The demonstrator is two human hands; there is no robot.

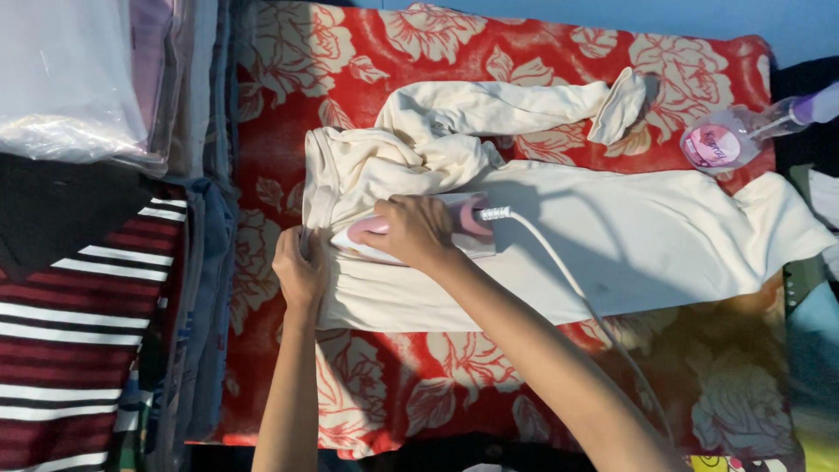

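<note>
Cream-coloured trousers (612,245) lie spread across a red blanket with pale flowers (288,105), one leg folded back above the other. My right hand (415,229) grips the pink handle of a white clothes iron (463,229) that rests on the trousers near the waistband. A white cord (568,280) runs from the iron's back toward the lower right. My left hand (299,267) presses flat on the waistband edge at the left, holding the cloth down.
A clear spray bottle with a pink label and purple head (730,140) lies at the blanket's upper right. Stacked folded clothes, one with red, black and white stripes (70,350), and a plastic-wrapped bundle (70,79) fill the left side.
</note>
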